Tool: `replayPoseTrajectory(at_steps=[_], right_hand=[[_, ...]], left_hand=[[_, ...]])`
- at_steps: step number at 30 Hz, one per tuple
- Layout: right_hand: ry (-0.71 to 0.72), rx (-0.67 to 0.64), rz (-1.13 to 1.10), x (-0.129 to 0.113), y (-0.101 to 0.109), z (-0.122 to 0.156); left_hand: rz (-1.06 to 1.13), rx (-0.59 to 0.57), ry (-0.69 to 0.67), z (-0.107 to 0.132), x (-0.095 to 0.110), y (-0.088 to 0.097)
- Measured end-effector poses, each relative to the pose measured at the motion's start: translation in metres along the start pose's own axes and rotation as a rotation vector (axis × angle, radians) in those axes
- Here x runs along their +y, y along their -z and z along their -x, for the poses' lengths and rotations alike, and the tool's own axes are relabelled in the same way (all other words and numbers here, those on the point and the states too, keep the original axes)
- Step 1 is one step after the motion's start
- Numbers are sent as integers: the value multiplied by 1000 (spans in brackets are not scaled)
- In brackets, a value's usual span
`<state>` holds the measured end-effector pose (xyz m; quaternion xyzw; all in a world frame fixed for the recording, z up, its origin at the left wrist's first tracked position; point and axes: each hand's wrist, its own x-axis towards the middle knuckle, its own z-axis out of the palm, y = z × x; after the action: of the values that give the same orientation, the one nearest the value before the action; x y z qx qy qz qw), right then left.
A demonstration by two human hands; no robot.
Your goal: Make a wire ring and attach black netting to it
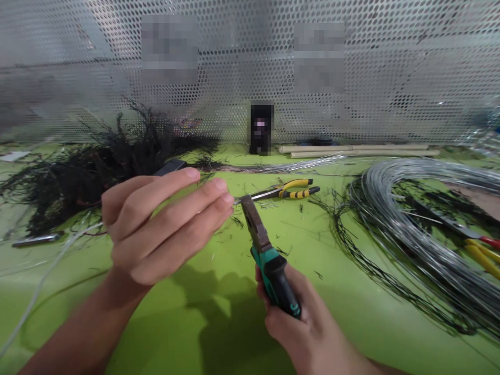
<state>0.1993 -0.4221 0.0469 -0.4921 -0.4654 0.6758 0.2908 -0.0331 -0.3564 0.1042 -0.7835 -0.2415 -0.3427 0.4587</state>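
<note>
My right hand (291, 307) is wrapped round the handles of combination pliers (269, 260) with green and black grips. Their dark metal jaws point up and away, close to my left fingertips. My left hand (167, 229) is raised over the mat, fingers stretched forward and pressed together at the tips; the thumb is hidden behind them. A short thin silvery wire (237, 201) shows between those fingertips and the plier jaws. Just beyond lie pliers with yellow and black handles (299, 189), partly hidden by the green ones.
A large coil of silvery wire (378, 208) lies at right, with red-and-yellow-handled pliers (484, 250) inside it. Black wire strands (117, 151) are heaped at left. Pale sticks (359, 151) and a perforated metal screen (242, 62) stand behind. A white cable (50, 281) crosses the green surface (312, 234).
</note>
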Motion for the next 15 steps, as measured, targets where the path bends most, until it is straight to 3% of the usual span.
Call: replayPoseTrajectory(at_steps=[7, 15], right_hand=[[-48, 47, -27, -6, -3, 5], [-25, -33, 20, 1, 4, 0]], left_hand=[[-68, -143, 32, 5, 1, 0], [183, -160, 153, -3, 2, -13]])
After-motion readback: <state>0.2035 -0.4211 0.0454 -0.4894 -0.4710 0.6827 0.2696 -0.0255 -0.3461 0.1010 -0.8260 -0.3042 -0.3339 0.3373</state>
